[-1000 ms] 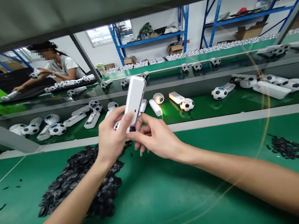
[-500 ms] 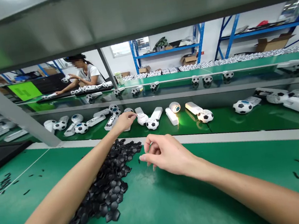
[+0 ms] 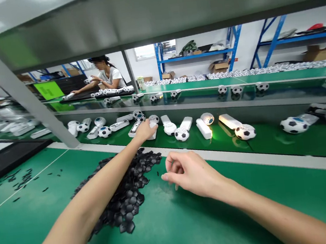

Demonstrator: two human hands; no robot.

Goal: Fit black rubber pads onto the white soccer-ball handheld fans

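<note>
My left hand (image 3: pixel 145 131) reaches across the bench onto the lower belt and rests on a white plastic casing (image 3: pixel 153 134), partly hidden beneath it. I cannot tell whether its fingers grip the casing. My right hand (image 3: pixel 188 172) hangs low over the green mat, fingers curled and slightly apart, with nothing visible in them. It is just right of a heap of black hexagonal pieces (image 3: pixel 127 195). Soccer-ball toys (image 3: pixel 181 134) and more white casings (image 3: pixel 204 129) lie scattered along the belt.
A grey steel post (image 3: pixel 12 85) rises at left, below a grey shelf overhead (image 3: pixel 150 16). Loose black pieces (image 3: pixel 21 181) lie on the mat. A co-worker (image 3: pixel 108 75) handles similar toys beyond the belts. Blue racks (image 3: pixel 196 55) hold cardboard boxes (image 3: pixel 218 67).
My hands have parted since the earliest frame. The white casing they held is out of my raised grip, my left hand is out on the belt, and my right hand is lower near the pile.
</note>
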